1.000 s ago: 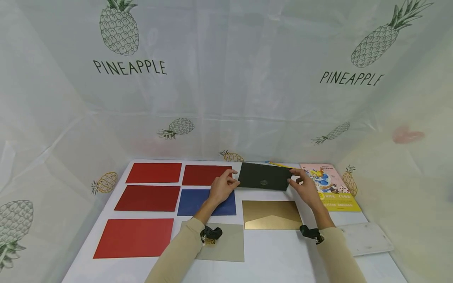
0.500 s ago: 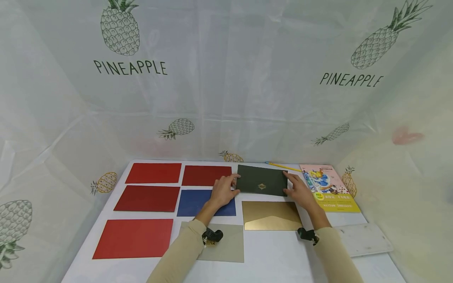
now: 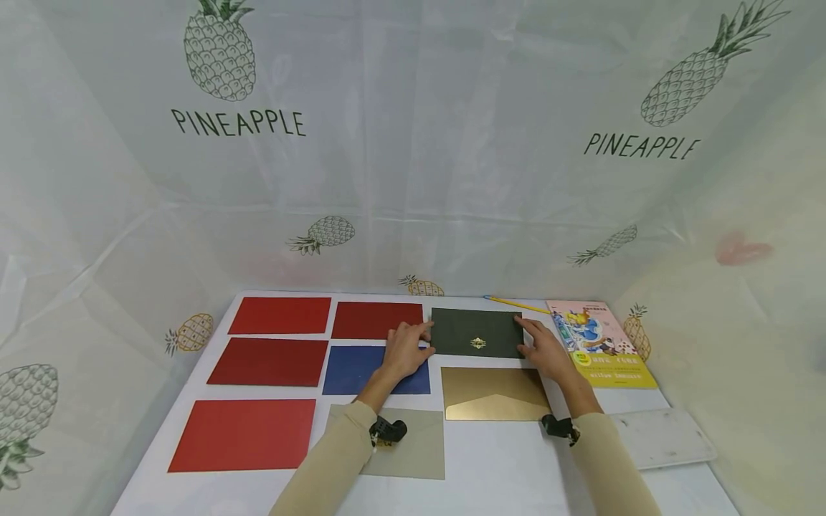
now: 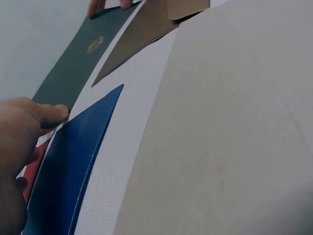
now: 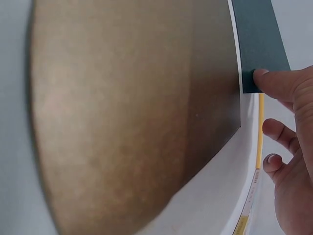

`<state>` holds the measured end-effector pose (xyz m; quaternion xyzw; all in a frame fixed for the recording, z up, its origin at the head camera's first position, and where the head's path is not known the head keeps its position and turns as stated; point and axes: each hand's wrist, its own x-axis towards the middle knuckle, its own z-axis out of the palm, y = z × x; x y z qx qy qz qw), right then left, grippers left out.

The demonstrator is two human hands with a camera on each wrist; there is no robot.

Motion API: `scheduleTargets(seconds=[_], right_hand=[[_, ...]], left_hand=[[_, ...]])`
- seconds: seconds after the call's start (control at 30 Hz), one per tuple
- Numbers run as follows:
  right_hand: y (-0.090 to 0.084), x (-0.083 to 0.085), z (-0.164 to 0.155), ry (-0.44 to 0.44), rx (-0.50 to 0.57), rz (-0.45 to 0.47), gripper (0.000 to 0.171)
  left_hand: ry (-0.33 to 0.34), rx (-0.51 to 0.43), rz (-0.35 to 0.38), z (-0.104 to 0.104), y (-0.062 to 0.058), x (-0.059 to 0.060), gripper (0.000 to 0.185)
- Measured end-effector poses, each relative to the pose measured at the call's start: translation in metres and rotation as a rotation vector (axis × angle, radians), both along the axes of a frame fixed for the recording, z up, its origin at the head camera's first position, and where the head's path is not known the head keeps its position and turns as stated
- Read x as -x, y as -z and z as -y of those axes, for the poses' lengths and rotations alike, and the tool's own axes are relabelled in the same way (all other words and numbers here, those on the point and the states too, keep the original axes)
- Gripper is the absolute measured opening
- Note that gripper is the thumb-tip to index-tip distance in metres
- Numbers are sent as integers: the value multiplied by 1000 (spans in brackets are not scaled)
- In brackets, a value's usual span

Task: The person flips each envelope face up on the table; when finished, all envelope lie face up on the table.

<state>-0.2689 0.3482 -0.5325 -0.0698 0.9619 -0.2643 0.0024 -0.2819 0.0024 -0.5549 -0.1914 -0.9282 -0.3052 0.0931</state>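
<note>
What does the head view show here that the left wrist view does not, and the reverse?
Only the head view shows the red envelopes, the picture book and the whole right hand. Only the left wrist view shows the left hand's fingertip pressing the dark green envelope's edge up close. Both show the left hand, the green, blue and gold envelopes.

The right hand (image 5: pixel 293 147) thumb presses the dark green envelope (image 5: pixel 257 39) beside the gold envelope (image 5: pixel 137 112).

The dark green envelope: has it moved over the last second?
Yes. The dark green envelope came down flat, shifting slightly left, away from the book.
</note>
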Motion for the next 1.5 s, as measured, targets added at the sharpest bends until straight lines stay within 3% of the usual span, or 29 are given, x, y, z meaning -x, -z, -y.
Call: scheduleTargets(seconds=[0.33,0.6,1.03,1.5], right_hand=[[2,1,-3,30,-46,40,48],[2,4,-3,-5,-111,-23,34],[3,2,-3,25,-99,29,35],[4,0,-3,6,-91,-10,34]], left_hand=[[28,102,48,4,-3,1,49],[32,120,93,6,-4,2,45],[45,109,102,7,-2,2,46],[52,85,91,7,0,2,45]])
